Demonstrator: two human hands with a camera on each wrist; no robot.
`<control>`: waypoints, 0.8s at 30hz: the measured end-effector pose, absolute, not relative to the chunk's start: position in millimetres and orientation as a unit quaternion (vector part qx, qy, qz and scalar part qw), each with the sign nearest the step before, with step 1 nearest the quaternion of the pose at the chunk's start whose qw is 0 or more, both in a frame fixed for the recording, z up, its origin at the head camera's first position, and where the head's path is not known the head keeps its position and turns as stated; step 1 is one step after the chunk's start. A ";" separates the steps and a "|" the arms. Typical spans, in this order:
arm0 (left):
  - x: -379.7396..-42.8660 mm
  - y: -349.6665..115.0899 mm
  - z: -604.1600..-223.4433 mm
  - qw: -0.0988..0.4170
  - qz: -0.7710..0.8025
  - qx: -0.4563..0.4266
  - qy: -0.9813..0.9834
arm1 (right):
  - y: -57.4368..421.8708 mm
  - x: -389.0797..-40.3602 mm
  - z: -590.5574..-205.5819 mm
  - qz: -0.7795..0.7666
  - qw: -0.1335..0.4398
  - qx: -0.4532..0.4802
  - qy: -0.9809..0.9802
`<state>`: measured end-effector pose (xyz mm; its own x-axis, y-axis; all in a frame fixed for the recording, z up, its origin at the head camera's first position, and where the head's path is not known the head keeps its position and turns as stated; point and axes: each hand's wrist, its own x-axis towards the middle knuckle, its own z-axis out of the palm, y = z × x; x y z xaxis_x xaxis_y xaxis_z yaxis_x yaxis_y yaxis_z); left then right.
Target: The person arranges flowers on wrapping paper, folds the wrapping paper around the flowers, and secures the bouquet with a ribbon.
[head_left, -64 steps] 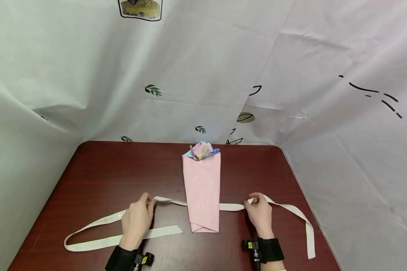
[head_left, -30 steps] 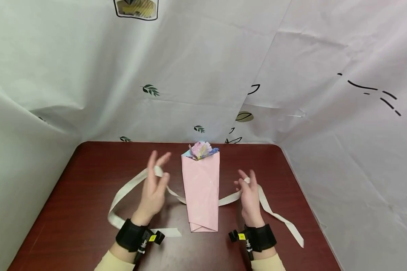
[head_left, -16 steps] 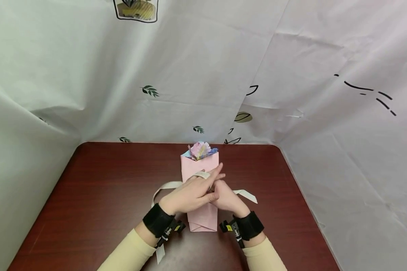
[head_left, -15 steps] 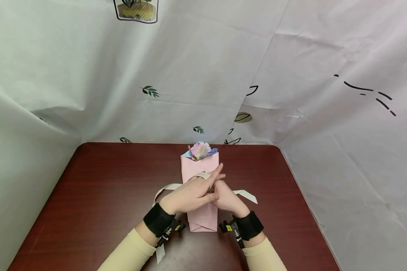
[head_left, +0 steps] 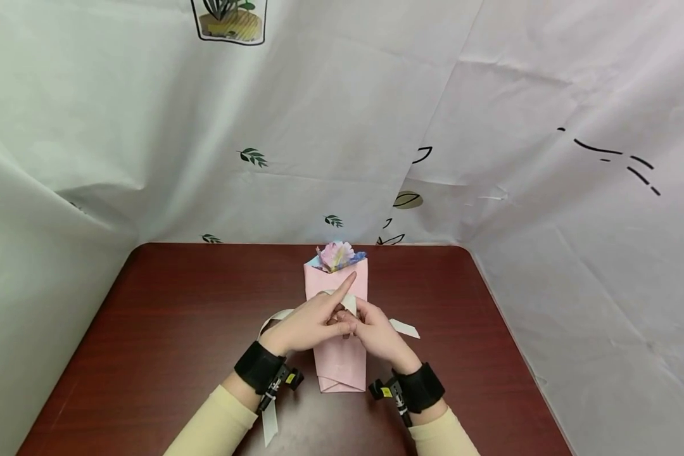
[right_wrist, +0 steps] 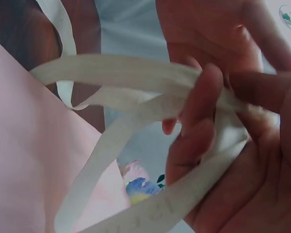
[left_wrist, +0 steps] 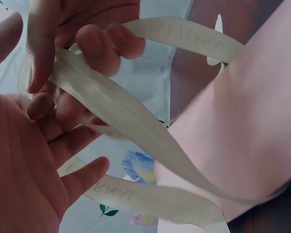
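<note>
A bouquet in pink wrapping paper lies on the table, a pink and blue flower showing at its top. A pale cream ribbon with faint lettering passes behind it, and both hands hold the ribbon above the paper. My left hand has its index finger stretched out, while its other fingers hold the ribbon, partly hidden. My right hand pinches the ribbon between curled fingers and thumb. In the left wrist view, ribbon loops cross between the hands. In the right wrist view, the strands overlap near the fingertips.
The dark red-brown table has rounded far corners. White cloth with leaf prints hangs behind and along both sides. One ribbon tail hangs near the left wrist; the other end sticks out right of the bouquet.
From apart on either side, both hands rose with the ribbon and met over the bouquet. Since half a second ago, the fingers have shifted slightly and the right ribbon end has drawn inward.
</note>
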<state>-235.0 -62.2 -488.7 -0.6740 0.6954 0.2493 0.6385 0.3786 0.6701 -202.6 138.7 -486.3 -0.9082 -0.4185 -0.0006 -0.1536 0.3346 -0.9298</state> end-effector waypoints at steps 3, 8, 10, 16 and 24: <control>-232.6 -62.9 -489.7 0.017 0.359 0.388 0.849 | 139.1 -201.2 -486.0 -0.564 0.110 -0.116 0.810; -229.5 -60.3 -493.8 -0.042 0.318 0.392 0.862 | 139.9 -200.0 -487.3 -0.557 0.079 -0.062 0.824; -228.8 -59.0 -495.3 -0.079 0.299 0.405 0.860 | 139.9 -199.6 -488.3 -0.557 0.071 -0.062 0.825; -228.4 -56.3 -497.6 -0.170 0.253 0.415 0.857 | 139.5 -199.4 -490.4 -0.554 0.055 -0.062 0.829; -228.1 -56.5 -497.9 -0.216 0.208 0.412 0.860 | 140.5 -198.0 -490.3 -0.531 0.067 -0.079 0.841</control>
<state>-228.1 -56.5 -497.9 -0.5667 0.6197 0.5430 0.7993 0.5733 0.1801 -198.0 140.5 -490.3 -0.9785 -0.2039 -0.0300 -0.0608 0.4246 -0.9033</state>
